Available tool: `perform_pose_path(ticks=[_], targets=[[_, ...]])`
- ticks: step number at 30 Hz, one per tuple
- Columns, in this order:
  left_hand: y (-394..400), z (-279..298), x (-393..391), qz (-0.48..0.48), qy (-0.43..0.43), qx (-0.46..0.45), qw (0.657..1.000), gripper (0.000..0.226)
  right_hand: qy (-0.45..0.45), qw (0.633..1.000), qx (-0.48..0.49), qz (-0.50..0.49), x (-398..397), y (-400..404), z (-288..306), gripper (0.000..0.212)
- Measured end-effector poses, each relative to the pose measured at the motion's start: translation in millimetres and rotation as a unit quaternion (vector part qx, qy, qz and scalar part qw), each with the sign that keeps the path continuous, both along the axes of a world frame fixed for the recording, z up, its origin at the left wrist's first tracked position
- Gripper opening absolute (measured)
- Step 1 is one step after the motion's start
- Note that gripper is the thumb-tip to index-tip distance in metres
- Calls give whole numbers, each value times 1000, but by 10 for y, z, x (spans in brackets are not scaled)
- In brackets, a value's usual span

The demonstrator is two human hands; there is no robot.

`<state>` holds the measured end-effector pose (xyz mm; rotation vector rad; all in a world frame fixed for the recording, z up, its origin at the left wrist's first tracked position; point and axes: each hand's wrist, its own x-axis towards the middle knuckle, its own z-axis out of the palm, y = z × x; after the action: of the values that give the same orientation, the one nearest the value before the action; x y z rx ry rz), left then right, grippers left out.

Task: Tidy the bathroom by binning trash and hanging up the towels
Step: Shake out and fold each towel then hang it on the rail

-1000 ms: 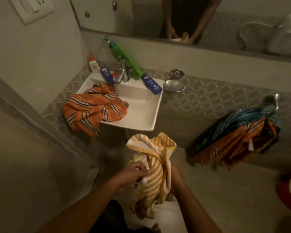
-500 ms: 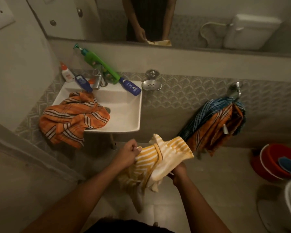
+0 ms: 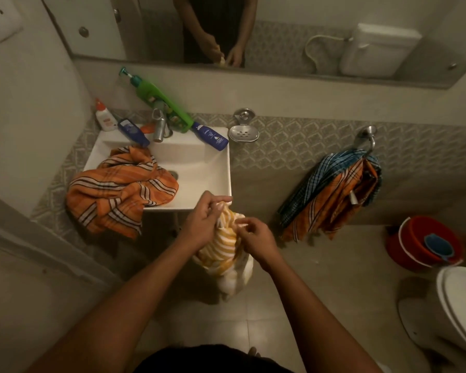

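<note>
Gripping the yellow striped towel [image 3: 223, 251] together, the left hand [image 3: 202, 224] and right hand [image 3: 256, 235] pinch its top edge just near of the sink [image 3: 199, 168], where an orange towel [image 3: 119, 192] drapes.

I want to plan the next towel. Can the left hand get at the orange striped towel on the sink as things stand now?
Probably not at once: the left hand grips the yellow striped towel together with the right hand. The path to the orange striped towel over the sink edge looks free once it lets go.
</note>
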<state>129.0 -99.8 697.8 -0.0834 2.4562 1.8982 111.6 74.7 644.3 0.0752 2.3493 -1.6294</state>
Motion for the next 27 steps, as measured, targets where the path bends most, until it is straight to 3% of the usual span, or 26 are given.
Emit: perform_pose_path(ticks=[2,5,7,9,11,13,15,17,20,21,23,27], targets=[[-192,-31,2,34,-9,26,999,23,28,993,106,54,21,132,-157,15],[-399,2,-8,76,-8,86,993,9,0,950,292,113,96,328,-413,12],[-464,91,-19,114,-4,148,982,8,-55,903,403,137,221,537,-653,21],[-524,177,-19,139,4,193,971,9,-114,834,506,189,385,792,-874,32],[-586,227,-23,140,7,216,966,9,-173,794,546,203,509,956,-971,45],[-584,292,-20,120,-3,234,965,7,-147,830,499,202,511,897,-904,68],[-486,379,-12,96,-28,256,962,12,-37,915,364,170,430,681,-669,89],[-332,427,-6,52,-50,267,961,17,75,969,194,133,357,365,-284,102],[-177,403,-1,-19,-40,201,979,16,79,982,-40,166,276,-61,306,111],[-167,403,9,-37,-32,165,985,15,68,976,-70,193,254,-151,424,109],[-192,412,14,-66,-28,139,988,14,61,970,-40,232,224,-216,549,94],[-298,432,10,-50,-13,47,998,16,73,977,-32,199,212,-142,531,21]])
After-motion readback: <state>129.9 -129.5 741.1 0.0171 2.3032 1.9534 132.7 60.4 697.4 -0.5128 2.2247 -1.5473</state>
